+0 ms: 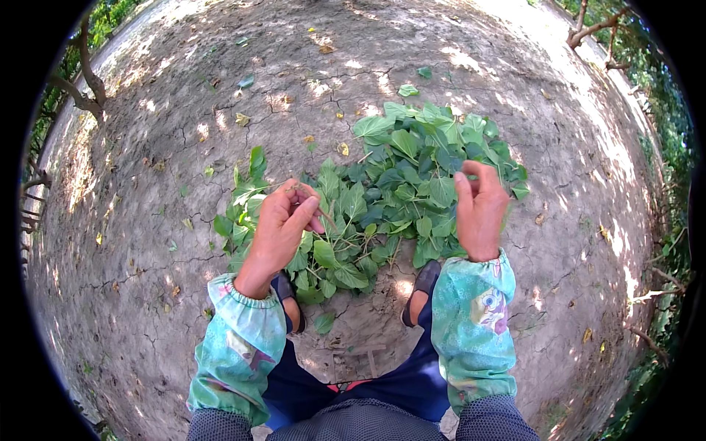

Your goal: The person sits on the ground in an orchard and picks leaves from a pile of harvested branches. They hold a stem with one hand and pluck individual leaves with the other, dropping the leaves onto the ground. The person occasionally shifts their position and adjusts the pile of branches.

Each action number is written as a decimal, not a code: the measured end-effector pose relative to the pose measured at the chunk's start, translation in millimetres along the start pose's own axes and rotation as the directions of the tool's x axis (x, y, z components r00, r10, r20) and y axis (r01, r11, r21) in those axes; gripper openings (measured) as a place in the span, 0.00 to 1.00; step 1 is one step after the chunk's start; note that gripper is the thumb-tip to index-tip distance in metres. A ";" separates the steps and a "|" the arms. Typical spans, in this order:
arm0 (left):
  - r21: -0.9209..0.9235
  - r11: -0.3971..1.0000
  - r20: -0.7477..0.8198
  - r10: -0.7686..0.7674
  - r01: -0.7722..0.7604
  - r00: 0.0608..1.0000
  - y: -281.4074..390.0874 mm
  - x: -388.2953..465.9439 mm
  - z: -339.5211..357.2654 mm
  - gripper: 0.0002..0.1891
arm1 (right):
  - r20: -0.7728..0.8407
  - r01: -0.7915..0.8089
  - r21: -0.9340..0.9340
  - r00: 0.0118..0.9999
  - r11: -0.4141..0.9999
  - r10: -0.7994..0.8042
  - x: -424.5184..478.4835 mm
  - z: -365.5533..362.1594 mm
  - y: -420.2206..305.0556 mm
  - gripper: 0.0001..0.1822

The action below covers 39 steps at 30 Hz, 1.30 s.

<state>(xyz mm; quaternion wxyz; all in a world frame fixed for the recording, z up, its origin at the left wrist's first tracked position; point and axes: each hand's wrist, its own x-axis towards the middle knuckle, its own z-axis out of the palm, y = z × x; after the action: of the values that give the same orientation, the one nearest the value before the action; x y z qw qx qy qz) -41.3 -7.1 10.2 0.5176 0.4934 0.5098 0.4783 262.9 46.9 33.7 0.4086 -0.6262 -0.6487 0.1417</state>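
Note:
My left hand [284, 226] is closed around a thin brown twig [326, 216], above the near left part of a spread of leafy green cuttings. My right hand [481, 206] is at the right side of the larger leaf pile [424, 160], thumb and forefinger curled towards each other; whether something thin lies between them cannot be told. The cut stems [345, 245] of several leafy shoots lie between my feet and the pile. Both forearms wear green patterned sleeve covers.
Cracked dry soil [165, 242] surrounds the pile, with scattered fallen leaves. One loose green leaf [324, 322] lies between my shoes. Tree trunks [91, 88] stand at the far left, with more branches [593, 33] at the far right.

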 end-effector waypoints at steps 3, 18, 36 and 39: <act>-0.069 0.997 0.095 -0.008 0.015 0.995 -2.7 0.7 8.5 0.07 | 0.383 -0.128 0.468 0.921 0.875 -0.070 -24.1 32.6 -15.6 0.09; -0.165 0.976 0.263 -0.094 0.141 0.960 -2.3 1.5 1.3 0.09 | 0.791 -0.535 0.561 0.573 0.632 -0.217 -62.4 71.1 -38.8 0.09; 0.735 0.665 0.008 0.183 -0.130 0.983 12.0 -11.5 -32.0 0.13 | 0.783 -0.953 0.031 0.211 0.302 0.585 -144.4 258.0 173.1 0.11; 0.837 0.545 -0.026 0.126 -0.047 0.992 13.1 -14.3 -46.6 0.14 | 0.614 -0.869 -0.175 0.272 0.463 0.741 -195.9 317.2 171.0 0.12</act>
<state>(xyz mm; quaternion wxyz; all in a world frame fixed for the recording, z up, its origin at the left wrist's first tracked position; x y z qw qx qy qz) -88.1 -19.6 24.4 0.1755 0.6841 0.6717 0.2238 134.4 -1.0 -352.9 0.1020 -0.7393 -0.3136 0.5870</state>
